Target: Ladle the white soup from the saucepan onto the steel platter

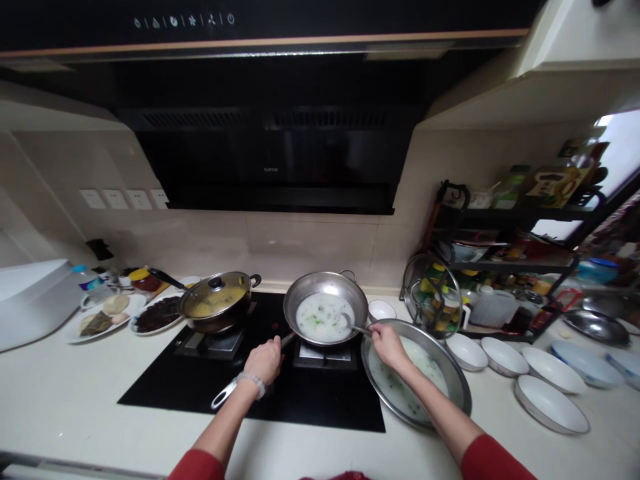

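Note:
My left hand (263,365) is closed around the handle of a steel wok (299,303), which sits over the right burner. White soup (320,319) with bits of green lies in the wok. Closed on a metal ladle (356,327), my right hand (388,344) is above the wok's right rim, and the ladle's bowl dips into the soup. Under my right forearm stands a large steel basin (463,393) holding more of a similar white, green-flecked liquid. A small white bowl (381,311) is just behind the basin.
On the left burner stands a lidded pan (215,303). Plates of food (156,313) lie left of the black cooktop (320,400). Several white bowls (553,403) line the right counter before a condiment rack (505,267). The range hood (275,167) hangs overhead.

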Demonstrator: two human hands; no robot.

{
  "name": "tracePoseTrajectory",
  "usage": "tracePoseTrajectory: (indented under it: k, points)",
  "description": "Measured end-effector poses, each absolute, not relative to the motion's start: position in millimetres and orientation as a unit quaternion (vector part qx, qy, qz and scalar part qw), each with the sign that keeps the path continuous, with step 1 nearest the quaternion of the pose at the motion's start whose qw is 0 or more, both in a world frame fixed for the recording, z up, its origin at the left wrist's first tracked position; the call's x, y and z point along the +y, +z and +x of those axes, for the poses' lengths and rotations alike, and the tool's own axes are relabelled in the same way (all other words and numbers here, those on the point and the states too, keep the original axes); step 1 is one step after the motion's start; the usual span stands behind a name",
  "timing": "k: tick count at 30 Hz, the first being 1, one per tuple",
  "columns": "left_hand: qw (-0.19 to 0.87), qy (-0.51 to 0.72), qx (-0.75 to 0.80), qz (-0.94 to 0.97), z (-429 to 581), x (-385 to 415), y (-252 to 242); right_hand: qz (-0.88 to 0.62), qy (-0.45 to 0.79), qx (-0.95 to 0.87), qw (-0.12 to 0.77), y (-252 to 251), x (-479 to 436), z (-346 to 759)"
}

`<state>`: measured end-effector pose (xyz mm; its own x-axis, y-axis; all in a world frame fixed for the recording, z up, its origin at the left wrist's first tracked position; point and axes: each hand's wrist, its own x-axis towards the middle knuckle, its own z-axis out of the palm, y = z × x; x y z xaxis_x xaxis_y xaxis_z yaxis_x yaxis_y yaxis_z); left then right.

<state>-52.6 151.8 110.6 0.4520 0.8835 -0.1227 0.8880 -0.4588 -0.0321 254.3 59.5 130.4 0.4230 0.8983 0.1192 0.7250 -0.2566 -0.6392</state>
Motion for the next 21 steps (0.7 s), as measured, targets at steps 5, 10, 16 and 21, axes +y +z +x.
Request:
tracePoseTrajectory:
  k: [5,10,16,21]
  points:
    - [0.013,-0.061,0.518,0.853,-52.8,152.4,109.2,-0.783,0.158,-0.510,0.320,131.4,61.5,255.7]
    - [0.018,-0.062,0.519,0.852,-53.3,152.8,108.4,-0.786,0.169,-0.497,0.327,132.0,61.5,258.4]
    - [0.005,-0.052,0.512,0.857,-53.8,152.9,107.1,-0.792,0.170,-0.484,0.330,134.3,61.1,259.4]
    - [0.001,-0.044,0.511,0.858,-54.3,154.1,104.4,-0.788,0.163,-0.492,0.331,133.5,61.8,255.0]
